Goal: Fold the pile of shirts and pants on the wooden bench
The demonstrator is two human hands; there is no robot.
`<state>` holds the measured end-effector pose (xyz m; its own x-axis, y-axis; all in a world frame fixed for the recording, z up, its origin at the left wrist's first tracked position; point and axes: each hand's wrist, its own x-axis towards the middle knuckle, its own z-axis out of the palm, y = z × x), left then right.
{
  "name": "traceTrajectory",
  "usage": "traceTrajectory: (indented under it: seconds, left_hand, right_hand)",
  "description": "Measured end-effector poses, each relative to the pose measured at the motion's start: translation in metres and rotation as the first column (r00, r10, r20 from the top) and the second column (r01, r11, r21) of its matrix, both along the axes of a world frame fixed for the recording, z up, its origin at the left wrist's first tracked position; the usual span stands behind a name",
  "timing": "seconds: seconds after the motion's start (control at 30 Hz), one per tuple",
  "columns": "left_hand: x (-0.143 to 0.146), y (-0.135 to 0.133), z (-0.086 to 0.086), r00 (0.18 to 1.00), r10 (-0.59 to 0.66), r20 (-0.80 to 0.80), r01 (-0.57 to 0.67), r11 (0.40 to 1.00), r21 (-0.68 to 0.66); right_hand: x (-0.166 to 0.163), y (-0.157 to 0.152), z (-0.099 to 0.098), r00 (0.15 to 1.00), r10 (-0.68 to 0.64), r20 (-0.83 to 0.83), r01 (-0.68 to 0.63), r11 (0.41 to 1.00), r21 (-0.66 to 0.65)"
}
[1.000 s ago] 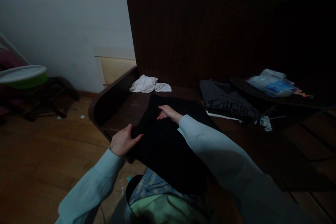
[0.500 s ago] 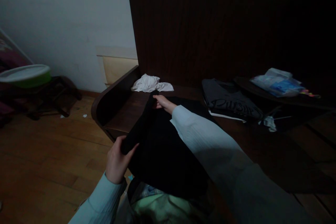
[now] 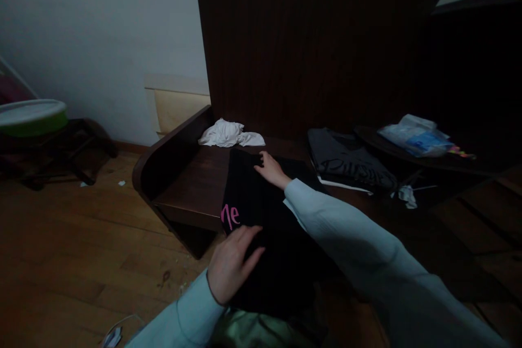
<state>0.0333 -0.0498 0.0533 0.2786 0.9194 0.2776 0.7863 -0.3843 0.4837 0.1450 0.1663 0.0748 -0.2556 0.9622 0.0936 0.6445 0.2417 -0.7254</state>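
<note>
A black garment [image 3: 281, 212] with pink lettering at its left edge lies spread on the dark wooden bench [image 3: 187, 182], its near end hanging toward me. My left hand [image 3: 235, 258] is over the garment's near left part, just below the lettering, fingers apart and holding nothing. Farther off, my right hand [image 3: 272, 168] rests on or just above the far part of the cloth, its fingers loosely spread. Whether the fingertips press the fabric is hard to tell in the dim light. Below the garment, some green cloth [image 3: 261, 329] shows near my body.
A crumpled white cloth [image 3: 228, 133] lies at the bench's back left. To the right is a folded dark grey shirt [image 3: 346, 157] with black lettering, then a plastic package [image 3: 416, 136] on a round dark surface. A green-sided basin [image 3: 36, 119] stands on a stool at far left.
The garment's left edge has been folded over to the right, uncovering pink letters. Both hands have let go of that edge; the left moved right and the right shifted slightly right.
</note>
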Motion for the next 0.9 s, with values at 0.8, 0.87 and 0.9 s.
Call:
traceTrajectory:
  seconds: [0.8,0.87,0.9]
  left_hand:
    - [-0.032,0.161,0.007,0.795,0.056,-0.604,-0.153,0.982,-0.111]
    - [-0.033,0.182,0.006,0.812,0.039,-0.582,-0.136,0.983,-0.124]
    - [-0.034,0.192,0.006,0.824,0.035,-0.566,-0.128,0.984,-0.126]
  right_hand:
    - [0.017,0.001,-0.027,0.803,0.179,0.568,-0.259,0.964,0.063]
    - [0.016,0.018,-0.027,0.811,0.158,0.564,-0.227,0.972,0.053]
    - [0.015,0.026,-0.027,0.816,0.146,0.559,-0.210,0.976,0.052]
